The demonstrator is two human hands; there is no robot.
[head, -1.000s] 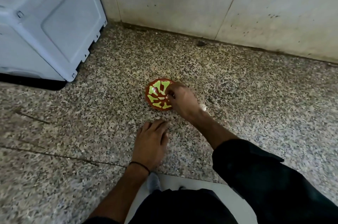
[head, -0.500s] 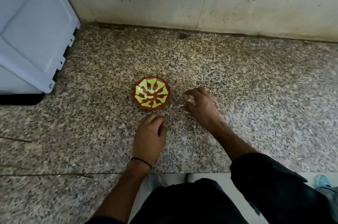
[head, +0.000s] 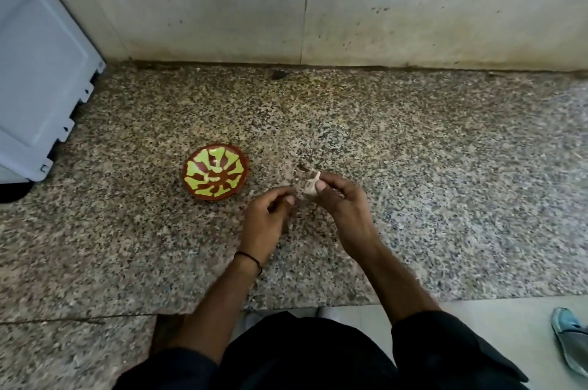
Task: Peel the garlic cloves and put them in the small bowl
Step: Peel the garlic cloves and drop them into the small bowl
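Fingers (head: 320, 187) of my right hand (head: 342, 203) pinch a garlic clove (head: 310, 187) over mid surface (head: 413, 167), right of the small bowl (head: 215, 172); left hand (head: 267, 214) loosely curled alongside, holding nothing.

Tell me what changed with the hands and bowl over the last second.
The right hand left the small bowl, moved right, and now pinches a garlic clove lifted off the counter. The left hand rose from the counter toward the clove, fingers curled. The bowl stayed put.

A home kitchen — speckled granite counter (head: 413, 167); tiled wall (head: 222, 8); white appliance (head: 38, 71).
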